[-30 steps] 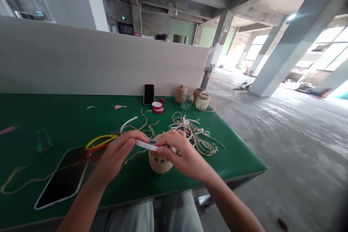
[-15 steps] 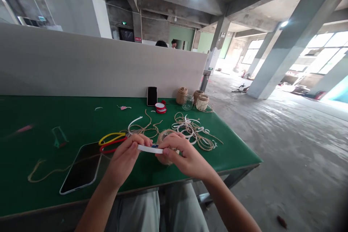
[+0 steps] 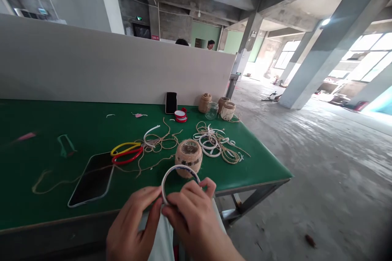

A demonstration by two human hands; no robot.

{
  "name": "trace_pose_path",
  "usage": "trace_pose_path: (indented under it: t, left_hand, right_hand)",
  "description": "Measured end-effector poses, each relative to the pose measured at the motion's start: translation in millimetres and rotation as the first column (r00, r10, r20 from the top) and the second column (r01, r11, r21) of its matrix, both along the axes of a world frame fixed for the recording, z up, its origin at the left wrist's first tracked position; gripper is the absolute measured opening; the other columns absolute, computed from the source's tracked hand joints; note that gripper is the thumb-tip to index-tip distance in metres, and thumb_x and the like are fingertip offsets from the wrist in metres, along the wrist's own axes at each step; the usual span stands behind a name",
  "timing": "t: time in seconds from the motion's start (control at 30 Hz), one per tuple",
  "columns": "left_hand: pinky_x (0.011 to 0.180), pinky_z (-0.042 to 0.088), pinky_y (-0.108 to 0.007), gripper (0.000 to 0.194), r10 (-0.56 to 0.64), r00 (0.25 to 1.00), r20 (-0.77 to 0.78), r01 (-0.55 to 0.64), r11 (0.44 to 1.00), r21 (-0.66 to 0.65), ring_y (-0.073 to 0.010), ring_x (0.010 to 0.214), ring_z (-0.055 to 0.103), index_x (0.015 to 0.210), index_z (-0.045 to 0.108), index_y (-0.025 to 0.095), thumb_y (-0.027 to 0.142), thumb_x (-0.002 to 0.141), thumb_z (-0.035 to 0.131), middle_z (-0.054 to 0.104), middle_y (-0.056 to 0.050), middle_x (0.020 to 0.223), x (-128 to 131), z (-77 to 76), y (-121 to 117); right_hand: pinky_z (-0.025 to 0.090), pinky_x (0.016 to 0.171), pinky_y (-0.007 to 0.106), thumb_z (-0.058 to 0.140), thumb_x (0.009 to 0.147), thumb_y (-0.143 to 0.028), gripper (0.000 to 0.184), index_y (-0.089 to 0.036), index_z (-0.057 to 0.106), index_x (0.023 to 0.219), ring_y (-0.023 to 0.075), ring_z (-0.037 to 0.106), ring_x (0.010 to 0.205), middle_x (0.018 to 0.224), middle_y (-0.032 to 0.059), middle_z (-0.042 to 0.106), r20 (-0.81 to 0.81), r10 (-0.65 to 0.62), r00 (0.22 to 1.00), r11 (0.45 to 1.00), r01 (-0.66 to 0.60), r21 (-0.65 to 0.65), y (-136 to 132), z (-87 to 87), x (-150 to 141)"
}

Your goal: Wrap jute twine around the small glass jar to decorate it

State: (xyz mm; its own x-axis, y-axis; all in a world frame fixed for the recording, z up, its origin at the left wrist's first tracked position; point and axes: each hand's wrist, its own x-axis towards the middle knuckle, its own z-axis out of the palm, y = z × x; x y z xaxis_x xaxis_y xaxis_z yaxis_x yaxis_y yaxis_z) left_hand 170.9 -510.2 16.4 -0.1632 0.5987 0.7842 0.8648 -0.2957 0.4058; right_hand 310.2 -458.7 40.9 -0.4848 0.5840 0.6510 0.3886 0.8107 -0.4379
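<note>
A narrow roll of white tape point(image 3: 164, 179) with a blue-printed inner core is held up in front of the table's near edge. My left hand point(image 3: 137, 220) pinches its left rim between thumb and fingers. My right hand point(image 3: 192, 216) grips the lower right of the ring, its fingers covering that part. Just beyond the roll, a glass jar wrapped in jute twine point(image 3: 189, 157) stands upright on the green table, a dark patterned band around its middle. Scissors point(image 3: 127, 153) with one yellow and one red handle lie left of the jar.
A large phone point(image 3: 92, 179) lies at left, a strand of twine across it. Loose twine and white strips point(image 3: 214, 142) are heaped at right. Behind are red-and-white tape rolls point(image 3: 180, 116), a propped phone point(image 3: 171, 103), a bare glass jar point(image 3: 211, 111) and several wrapped jars point(image 3: 228, 111).
Both hands have drawn the tape roll down and toward me, and it has turned from edge-on to showing its open ring. The wrapped jar behind it is now uncovered.
</note>
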Motion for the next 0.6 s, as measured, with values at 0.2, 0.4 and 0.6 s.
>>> trace_pose_path:
  t: [0.2, 0.4, 0.6]
  left_hand:
    - [0.063, 0.051, -0.018, 0.007, -0.086, 0.977, 0.194, 0.127, 0.97, -0.207, -0.0128, 0.072, 0.063, 0.086, 0.055, 0.022, 0.029, 0.086, 0.053, 0.063, 0.0, 0.079, -8, -18.1, -9]
    - [0.073, 0.05, -0.021, 0.011, -0.173, 0.912, 0.371, 0.281, 0.924, -0.26, -0.0156, 0.085, 0.061, 0.085, 0.051, 0.021, 0.028, 0.089, 0.044, 0.061, -0.005, 0.093, 7, -13.3, -11]
    - [0.071, 0.047, -0.023, 0.011, -0.23, 0.93, 0.285, 0.321, 0.887, -0.331, -0.0148, 0.079, 0.059, 0.087, 0.048, 0.021, 0.027, 0.091, 0.04, 0.06, -0.003, 0.086, 17, -4.6, -9]
  right_hand:
    - [0.024, 0.076, 0.033, 0.037, 0.098, -0.03, 0.024, -0.02, 0.055, 0.085, 0.0157, 0.051, 0.07, 0.071, -0.0012, 0.063, 0.101, -0.002, 0.995, 0.999, -0.002, 0.045, -11, -25.6, 2]
    - [0.031, 0.073, 0.028, 0.035, 0.097, -0.032, 0.024, -0.02, 0.053, 0.085, 0.0144, 0.05, 0.071, 0.075, -0.0004, 0.061, 0.096, 0.111, 0.989, 0.989, -0.1, -0.112, -8, -35.7, 18]
    - [0.035, 0.066, 0.026, 0.031, 0.094, -0.024, 0.024, -0.02, 0.044, 0.074, 0.0147, 0.049, 0.065, 0.068, 0.0006, 0.056, 0.211, 0.199, 0.957, 0.964, -0.151, -0.221, -12, -45.6, 36]
